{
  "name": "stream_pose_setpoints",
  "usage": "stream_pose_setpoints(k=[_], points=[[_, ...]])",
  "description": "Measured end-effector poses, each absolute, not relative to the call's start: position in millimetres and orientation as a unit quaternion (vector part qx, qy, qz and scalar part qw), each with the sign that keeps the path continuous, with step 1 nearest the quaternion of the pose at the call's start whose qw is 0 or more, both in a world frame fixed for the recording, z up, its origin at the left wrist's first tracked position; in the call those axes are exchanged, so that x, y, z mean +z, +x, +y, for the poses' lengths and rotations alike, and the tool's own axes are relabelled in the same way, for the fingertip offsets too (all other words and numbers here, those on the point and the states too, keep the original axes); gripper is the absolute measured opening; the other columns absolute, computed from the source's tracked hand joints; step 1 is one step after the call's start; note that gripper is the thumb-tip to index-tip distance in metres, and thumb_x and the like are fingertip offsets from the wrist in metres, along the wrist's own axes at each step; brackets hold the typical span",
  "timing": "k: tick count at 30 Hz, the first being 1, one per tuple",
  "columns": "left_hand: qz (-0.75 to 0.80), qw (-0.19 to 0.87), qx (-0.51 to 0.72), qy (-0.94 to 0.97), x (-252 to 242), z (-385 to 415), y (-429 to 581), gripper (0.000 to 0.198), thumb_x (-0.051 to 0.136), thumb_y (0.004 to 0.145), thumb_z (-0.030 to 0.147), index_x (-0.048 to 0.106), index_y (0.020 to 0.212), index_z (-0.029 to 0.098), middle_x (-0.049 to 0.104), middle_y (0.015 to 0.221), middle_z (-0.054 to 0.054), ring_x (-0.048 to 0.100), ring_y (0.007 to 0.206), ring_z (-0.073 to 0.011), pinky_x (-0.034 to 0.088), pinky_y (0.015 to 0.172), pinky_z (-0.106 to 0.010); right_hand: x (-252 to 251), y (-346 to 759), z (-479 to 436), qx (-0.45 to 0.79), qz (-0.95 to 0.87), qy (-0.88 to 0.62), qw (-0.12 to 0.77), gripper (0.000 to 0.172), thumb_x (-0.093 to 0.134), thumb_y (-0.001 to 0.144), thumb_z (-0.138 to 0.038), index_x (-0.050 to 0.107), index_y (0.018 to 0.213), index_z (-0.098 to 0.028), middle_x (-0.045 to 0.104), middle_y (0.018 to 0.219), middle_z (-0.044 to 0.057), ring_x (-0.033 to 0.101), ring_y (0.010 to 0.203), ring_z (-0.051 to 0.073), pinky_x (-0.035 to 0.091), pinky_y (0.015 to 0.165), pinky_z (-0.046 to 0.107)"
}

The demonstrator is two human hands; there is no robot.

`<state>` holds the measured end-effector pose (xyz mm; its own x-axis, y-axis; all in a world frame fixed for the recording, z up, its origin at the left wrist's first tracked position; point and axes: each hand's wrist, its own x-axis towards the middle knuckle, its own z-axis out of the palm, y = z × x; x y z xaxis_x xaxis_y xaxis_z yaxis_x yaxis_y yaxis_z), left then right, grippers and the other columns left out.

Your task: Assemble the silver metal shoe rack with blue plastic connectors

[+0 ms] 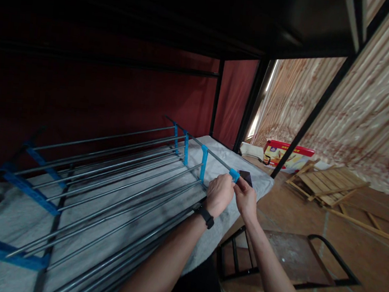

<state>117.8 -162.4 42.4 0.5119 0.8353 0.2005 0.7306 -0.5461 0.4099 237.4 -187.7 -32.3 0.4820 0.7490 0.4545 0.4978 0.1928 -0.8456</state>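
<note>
While bedding (214,242) ends nearby (floor (287,214) beyond), hands (220,194) (246,199) grip a rack (204,163).

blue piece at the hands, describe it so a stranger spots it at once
On the pale grey sheet is a metal rack. Follow the rod along its right-hand end to the person's left hand and right hand. The blue piece there is the only blue one touching the hands.

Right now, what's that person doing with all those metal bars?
Someone has both bare hands, the left hand and the right hand, at a blue bracket on a metal rack. Exactly how they grip it doesn't show. The rack is spread out on a grey sheet, under a dark frame.
</note>
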Motion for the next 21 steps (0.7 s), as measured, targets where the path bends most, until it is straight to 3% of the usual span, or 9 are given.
stream_pose_setpoints(k=[14, 21], points=[[0.435, 0.083, 0.169, 0.881, 40.4, -167.6, 116.5, 0.027, 0.038, 0.099, 0.025, 0.064, 0.100, 0.017, 0.070, 0.096, -0.010, 0.067, 0.095, -0.0222, 0.051, 0.080, -0.032, -30.4, 233.1, -192.4, 0.105, -0.500, -0.624, 0.591, 0.038, 0.055, 0.085, -0.041, 0.071, 0.109, -0.017, 0.074, 0.100, 0.009, 0.064, 0.108, 0.028, 0.045, 0.103, 0.045], [0.429, 0.085, 0.152, 0.886, 42.9, -165.8, 118.2, 0.030, 0.035, 0.100, 0.024, 0.065, 0.099, 0.017, 0.071, 0.093, -0.011, 0.069, 0.092, -0.0227, 0.052, 0.077, -0.031, -35.6, 231.8, -193.5, 0.105, -0.499, -0.618, 0.599, 0.041, 0.054, 0.086, -0.041, 0.069, 0.116, -0.017, 0.074, 0.101, 0.009, 0.066, 0.102, 0.027, 0.049, 0.098, 0.042]])
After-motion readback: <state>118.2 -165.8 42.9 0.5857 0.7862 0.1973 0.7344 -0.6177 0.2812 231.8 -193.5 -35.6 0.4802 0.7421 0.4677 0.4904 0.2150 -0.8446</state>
